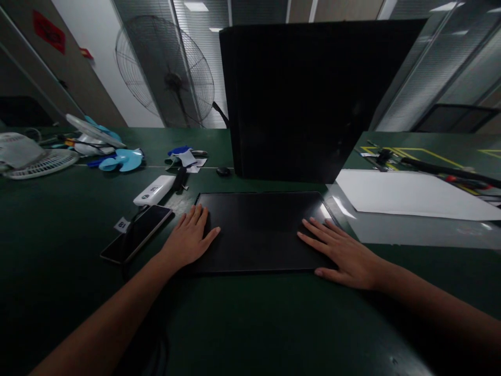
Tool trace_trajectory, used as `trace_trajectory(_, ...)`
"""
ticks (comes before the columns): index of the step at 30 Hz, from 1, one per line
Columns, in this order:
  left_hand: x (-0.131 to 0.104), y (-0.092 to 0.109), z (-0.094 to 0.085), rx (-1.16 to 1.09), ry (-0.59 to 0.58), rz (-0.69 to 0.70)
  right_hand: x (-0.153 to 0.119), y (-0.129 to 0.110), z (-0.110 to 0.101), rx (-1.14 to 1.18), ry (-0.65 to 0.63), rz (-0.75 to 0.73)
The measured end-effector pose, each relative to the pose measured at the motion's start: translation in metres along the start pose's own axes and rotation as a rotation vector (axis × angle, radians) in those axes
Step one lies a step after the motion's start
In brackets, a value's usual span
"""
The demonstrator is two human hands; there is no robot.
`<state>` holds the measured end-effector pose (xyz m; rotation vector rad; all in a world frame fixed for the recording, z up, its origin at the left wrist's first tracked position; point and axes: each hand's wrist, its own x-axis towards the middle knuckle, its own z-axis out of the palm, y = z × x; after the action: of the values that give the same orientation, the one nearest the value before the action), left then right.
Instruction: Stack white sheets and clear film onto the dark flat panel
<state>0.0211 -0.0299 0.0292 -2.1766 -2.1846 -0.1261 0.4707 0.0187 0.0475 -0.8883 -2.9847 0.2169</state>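
A flat black panel [258, 235] lies on the green table [250, 313], its long side across my view. On its left edge rests my left hand [190, 237], palm down with the fingers spread. My right hand [340, 253] lies flat over the right edge, fingers apart, holding nothing. Behind the panel stands a large black box-like object [305, 99], upright and close to the panel's far edge.
Left of the panel are a phone [144, 230] with a cable over it, a white power bank [154, 190] and fan parts [121, 160]. A white sheet [415, 196] lies at the right. A large fan [172, 78] stands beyond the table.
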Motion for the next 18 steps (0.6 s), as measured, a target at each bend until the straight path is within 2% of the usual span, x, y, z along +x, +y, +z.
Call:
trace_trajectory(5,0.003,-0.001,-0.007,0.02,0.13,0.004,0.003,0.0,-0.003,0.089,-0.012,0.045)
trace_trajectory(8,0.003,0.001,-0.009,-0.006,0.084,0.049,-0.006,0.02,-0.008,0.185,0.079,0.12)
trace_trajectory(11,0.002,0.004,-0.01,-0.021,-0.014,0.066,-0.025,0.066,-0.01,0.057,0.314,0.319)
trace_trajectory(13,0.002,0.005,-0.009,-0.017,-0.033,0.068,-0.044,0.105,-0.006,-0.116,0.397,0.471)
trace_trajectory(15,0.002,0.005,-0.009,-0.016,-0.036,0.07,-0.063,0.143,0.001,-0.212,0.357,0.632)
trace_trajectory(18,0.004,0.005,-0.009,-0.02,-0.036,0.072,-0.086,0.183,0.015,-0.208,0.196,0.864)
